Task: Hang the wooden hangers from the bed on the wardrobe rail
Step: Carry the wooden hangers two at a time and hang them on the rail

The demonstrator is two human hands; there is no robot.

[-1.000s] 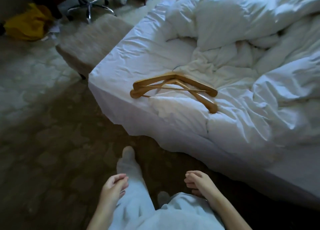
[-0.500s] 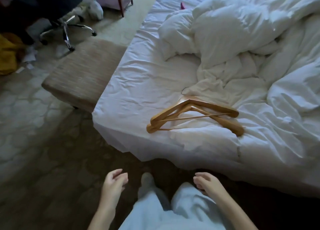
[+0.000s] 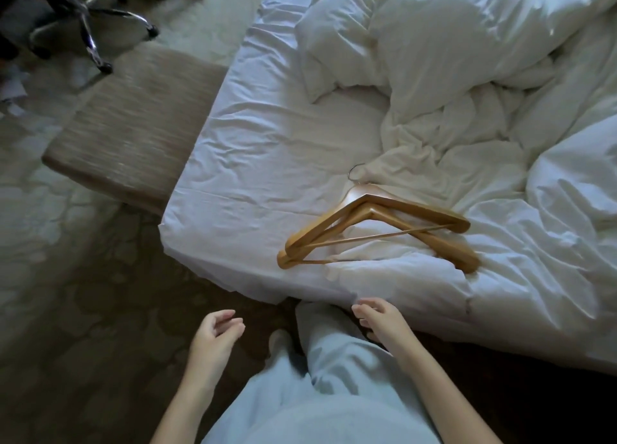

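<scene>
Both hands have drawn closer to the bed (image 3: 267,163) than a moment ago, and the right hand (image 3: 379,320) now reaches its near edge. The left hand (image 3: 215,335) hovers over dark patterned carpet (image 3: 83,310), fingers loosely curled and holding nothing. The right hand is likewise relaxed and empty, its fingertips just at the hanging edge of the white sheet (whether they touch it is unclear). Below the hands are pale trousers (image 3: 334,377) and one socked foot (image 3: 278,338). Just beyond the right hand, two wooden hangers (image 3: 414,208) lie stacked on the sheet, metal hooks pointing away. Past them is a rumpled white duvet (image 3: 467,59). Beyond the left hand, a striped upholstered bench (image 3: 133,126) sits against the mattress, and farther off a chrome swivel-chair base (image 3: 86,26).
</scene>
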